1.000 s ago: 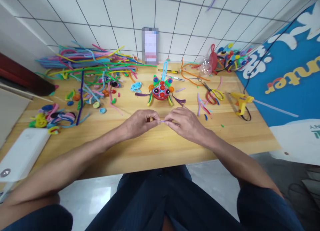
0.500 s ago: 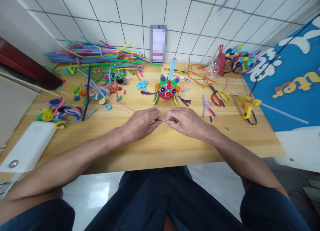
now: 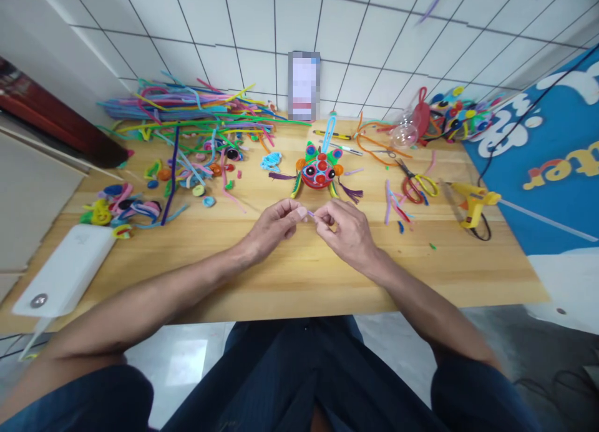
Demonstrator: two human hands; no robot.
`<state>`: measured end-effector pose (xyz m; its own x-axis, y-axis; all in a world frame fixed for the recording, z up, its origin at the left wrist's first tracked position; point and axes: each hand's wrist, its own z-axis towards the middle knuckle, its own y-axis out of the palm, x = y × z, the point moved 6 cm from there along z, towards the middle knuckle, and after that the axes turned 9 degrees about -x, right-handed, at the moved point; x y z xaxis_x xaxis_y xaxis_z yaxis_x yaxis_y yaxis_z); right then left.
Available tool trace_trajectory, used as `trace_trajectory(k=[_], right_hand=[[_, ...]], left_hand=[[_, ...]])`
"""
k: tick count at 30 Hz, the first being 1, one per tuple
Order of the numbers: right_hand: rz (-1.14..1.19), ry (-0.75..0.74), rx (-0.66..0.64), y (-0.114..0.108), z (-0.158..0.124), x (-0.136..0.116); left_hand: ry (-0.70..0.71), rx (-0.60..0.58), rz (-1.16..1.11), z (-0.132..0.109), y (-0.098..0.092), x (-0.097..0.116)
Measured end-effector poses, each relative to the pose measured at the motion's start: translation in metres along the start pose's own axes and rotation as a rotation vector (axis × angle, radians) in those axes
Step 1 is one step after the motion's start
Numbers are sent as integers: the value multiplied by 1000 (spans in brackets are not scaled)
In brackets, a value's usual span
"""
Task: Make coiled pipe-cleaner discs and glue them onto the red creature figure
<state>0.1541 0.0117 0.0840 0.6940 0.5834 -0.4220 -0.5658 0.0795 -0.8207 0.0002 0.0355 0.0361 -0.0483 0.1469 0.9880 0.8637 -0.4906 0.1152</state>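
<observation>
A short purple pipe cleaner (image 3: 311, 214) stretches between my two hands, over the front half of the table. My left hand (image 3: 276, 228) pinches its left end between thumb and forefinger. On the other side my right hand (image 3: 346, 232) is closed with its fingertips on the right end. Just beyond the hands lies a colourful animal-face ornament (image 3: 321, 171) made of pipe cleaners, with black eyes, red discs, purple tassels and a light blue loop (image 3: 329, 133) on top. A small bundle of light blue pipe cleaner (image 3: 271, 162) sits left of it.
Many pipe cleaners (image 3: 187, 104) are heaped at the back left, with coiled pieces in front. A white power bank (image 3: 65, 270) is at the left. Scissors (image 3: 416, 185), a yellow glue gun (image 3: 473, 207) and cut scraps (image 3: 393, 201) lie right. A phone (image 3: 303, 85) leans on the tiled wall.
My left hand has turned so its thumb shows on top. My right hand has tilted, and the purple pipe cleaner sits slightly higher. The whole view has shifted a little.
</observation>
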Motion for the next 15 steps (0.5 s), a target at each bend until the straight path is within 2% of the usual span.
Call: trace_trajectory(k=[4, 8, 12, 15], right_hand=[[-140, -154, -125, -5, 0, 0], [-260, -229, -239, -4, 0, -3], [-233, -223, -252, -5, 2, -6], [-75, -127, -194, -5, 3, -5]], left_hand=[[54, -122, 376, 1, -14, 21], [98, -196, 655, 1, -12, 29], [119, -204, 710, -1, -6, 29], [134, -137, 589, -4, -3, 26]])
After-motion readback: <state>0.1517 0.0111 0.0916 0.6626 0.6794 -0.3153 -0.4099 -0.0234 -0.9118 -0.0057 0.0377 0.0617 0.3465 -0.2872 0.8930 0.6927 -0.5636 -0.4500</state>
